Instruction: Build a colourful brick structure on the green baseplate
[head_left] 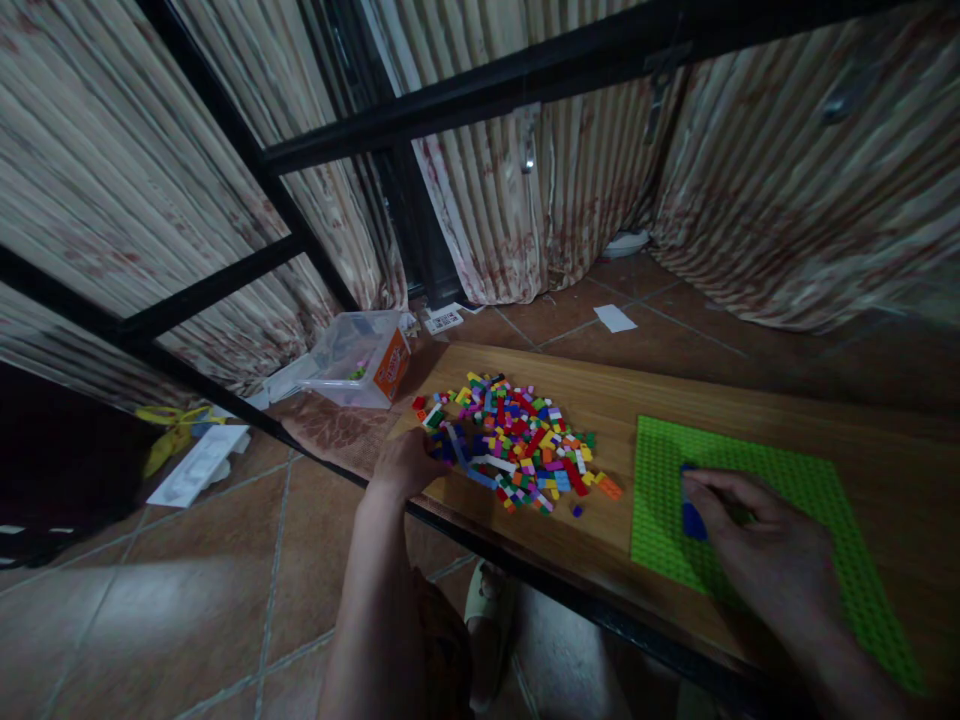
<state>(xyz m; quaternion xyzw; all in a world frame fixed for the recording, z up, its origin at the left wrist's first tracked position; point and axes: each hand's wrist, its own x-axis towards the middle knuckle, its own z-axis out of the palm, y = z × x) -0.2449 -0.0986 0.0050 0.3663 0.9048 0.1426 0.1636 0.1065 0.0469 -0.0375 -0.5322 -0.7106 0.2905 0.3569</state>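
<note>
Striped, red-blotched curtains behind black bars, above a brown tiled floor, in dim light.

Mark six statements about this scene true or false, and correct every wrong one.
1. The right hand is over the green baseplate. True.
2. The baseplate lies to the left of the brick pile. False: it lies to the right of the brick pile.
3. The left hand is at the left side of the brick pile. True.
4. Every brick in the brick pile is red. False: they are of many colours.
5. A blue piece shows by the right hand. True.
6. The clear plastic bin is nearer the right hand than the left. False: it is nearer the left hand.
</note>
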